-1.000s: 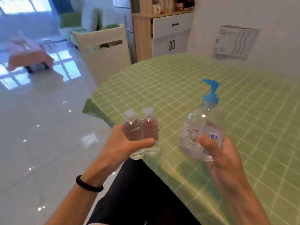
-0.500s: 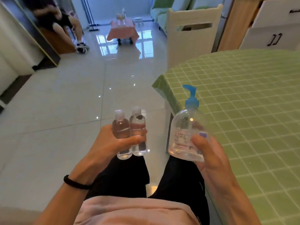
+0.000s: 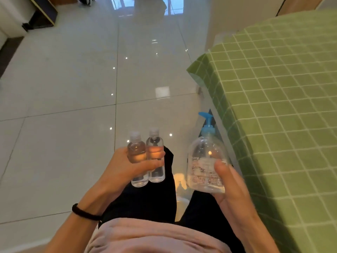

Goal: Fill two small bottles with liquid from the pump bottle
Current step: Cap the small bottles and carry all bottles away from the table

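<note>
Left hand [image 3: 125,170] grips 2 small bottles [image 3: 138,154] side by side and upright, thumb across their fronts, fingers [image 3: 160,153] curled round the back; caps [image 3: 135,136] stick up above the fingers, bases hang below. Right hand [image 3: 231,187] holds the pump bottle [image 3: 204,161] upright, thumb pressed on the label, the other fingers hidden behind, base in the palm, blue pump [image 3: 207,123] well above the thumb. All 3 are in the air over the lap, none on the worktop [image 3: 282,106], which is just right of the right fingers. Liquid levels: cannot tell through clear plastic. Handling guess: small bottles are light, thin, smooth plastic, and 2 in 1 grip could slip or twist; take each round mid-body. Both look capped, so they'd need opening first. Pump bottle is bulkier and slightly squashy; hold the body low, keep the pump free for pressing. Probably easier with the bottles standing on the worktop.
</note>
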A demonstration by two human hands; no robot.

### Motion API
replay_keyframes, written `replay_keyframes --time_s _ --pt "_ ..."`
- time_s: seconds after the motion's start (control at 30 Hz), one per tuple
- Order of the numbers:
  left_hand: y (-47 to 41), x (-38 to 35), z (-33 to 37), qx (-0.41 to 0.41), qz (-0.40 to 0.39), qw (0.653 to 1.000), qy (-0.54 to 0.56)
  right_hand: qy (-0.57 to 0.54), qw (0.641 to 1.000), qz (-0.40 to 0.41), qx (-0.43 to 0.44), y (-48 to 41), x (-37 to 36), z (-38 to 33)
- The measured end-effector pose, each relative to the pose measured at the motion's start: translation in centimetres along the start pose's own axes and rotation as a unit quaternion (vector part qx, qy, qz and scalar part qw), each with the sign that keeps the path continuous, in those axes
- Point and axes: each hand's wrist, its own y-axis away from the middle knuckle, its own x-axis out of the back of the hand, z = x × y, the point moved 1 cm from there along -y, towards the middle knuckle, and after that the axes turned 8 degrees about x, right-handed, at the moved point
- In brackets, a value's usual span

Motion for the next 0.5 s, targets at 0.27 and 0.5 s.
replay_keyframes --time_s 0.27,0.5 --pt "-4.4 1.8 4.2 0.065 -0.004 0.997 0.049 0.018 0.998 0.015 -0.055 -6.5 -2.4 -3.2" --pt "0.1 5.6 14.8 0.114 0.0 0.991 0.077 0.033 0.994 0.024 -0.103 -6.3 -7.5 -13.1"
